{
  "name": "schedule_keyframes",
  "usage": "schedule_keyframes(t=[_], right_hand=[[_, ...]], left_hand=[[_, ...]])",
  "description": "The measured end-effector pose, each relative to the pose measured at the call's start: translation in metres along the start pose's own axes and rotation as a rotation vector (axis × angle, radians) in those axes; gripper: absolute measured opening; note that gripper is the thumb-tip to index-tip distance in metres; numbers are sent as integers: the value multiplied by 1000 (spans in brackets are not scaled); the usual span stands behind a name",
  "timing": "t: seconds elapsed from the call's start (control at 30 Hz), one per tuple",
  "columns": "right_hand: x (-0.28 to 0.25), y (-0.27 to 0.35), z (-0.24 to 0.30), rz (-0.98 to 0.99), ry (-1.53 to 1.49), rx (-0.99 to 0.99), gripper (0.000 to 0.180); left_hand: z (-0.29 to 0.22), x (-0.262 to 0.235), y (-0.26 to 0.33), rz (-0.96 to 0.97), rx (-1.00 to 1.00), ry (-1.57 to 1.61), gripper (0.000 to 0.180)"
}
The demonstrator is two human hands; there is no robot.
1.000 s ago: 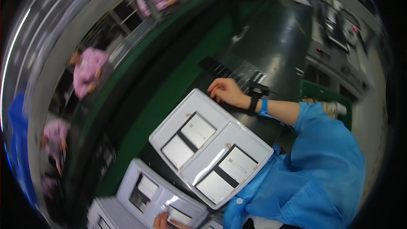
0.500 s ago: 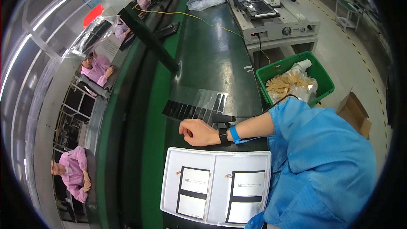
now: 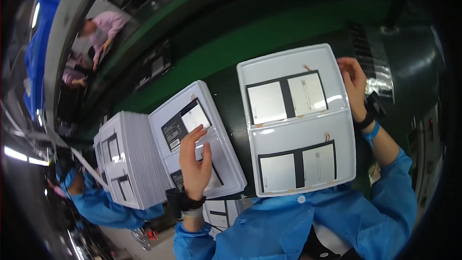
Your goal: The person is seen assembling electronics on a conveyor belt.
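Observation:
A white two-compartment plastic tray [image 3: 293, 127] lies on the bench in front of me. Each compartment holds a flat battery pack [image 3: 287, 97] with pale panels, a black border and a short wire lead. My right hand [image 3: 354, 86] is at this tray's far right edge, its fingers loosely bent and apart; whether they touch the rim is hard to tell. To the left, my left hand [image 3: 195, 168] hovers over a second white tray [image 3: 219, 139], thumb and fingers apart with nothing held. That tray has black-and-white battery packs [image 3: 185, 124], the nearer one partly behind my hand.
A tall stack of white trays [image 3: 139, 163] stands left of the second tray. More packs in a tray [image 3: 224, 212] show below my left wrist. Clear-and-black strips [image 3: 375, 62] lie beyond my right hand. A co-worker's blue sleeve [image 3: 101, 207] is at lower left; people in pink [image 3: 106, 26] sit across the line.
My view has swung left, bringing the second tray, the stack and my left hand into sight. My right hand has gone from beyond the first tray to its right edge.

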State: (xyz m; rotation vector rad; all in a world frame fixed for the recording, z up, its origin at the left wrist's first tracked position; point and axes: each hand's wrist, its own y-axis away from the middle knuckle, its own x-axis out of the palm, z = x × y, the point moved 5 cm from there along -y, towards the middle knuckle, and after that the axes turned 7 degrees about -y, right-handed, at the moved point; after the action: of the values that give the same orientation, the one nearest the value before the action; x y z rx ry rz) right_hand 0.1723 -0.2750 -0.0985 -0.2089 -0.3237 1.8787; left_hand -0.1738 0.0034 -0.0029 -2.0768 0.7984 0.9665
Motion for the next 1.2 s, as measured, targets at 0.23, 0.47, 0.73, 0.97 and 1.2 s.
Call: schedule_keyframes(t=[0.23,0.47,0.73,0.97,1.2], right_hand=[[-3,8,16,94,-49,23,27],[-13,-9,31,77,375,-143,27],[-153,-35,24,-232,1336,168,81],[-183,-13,21,-112,1149,334,90],[-162,11,117,-216,1028,-224,68]], left_hand=[[-34,-2,-30,239,1,78,25],[-123,45,-92,226,425,56,28],[-163,123,-151,264,672,164,26],[-213,159,-163,451,623,317,25],[-205,195,-126,321,845,205,25]])
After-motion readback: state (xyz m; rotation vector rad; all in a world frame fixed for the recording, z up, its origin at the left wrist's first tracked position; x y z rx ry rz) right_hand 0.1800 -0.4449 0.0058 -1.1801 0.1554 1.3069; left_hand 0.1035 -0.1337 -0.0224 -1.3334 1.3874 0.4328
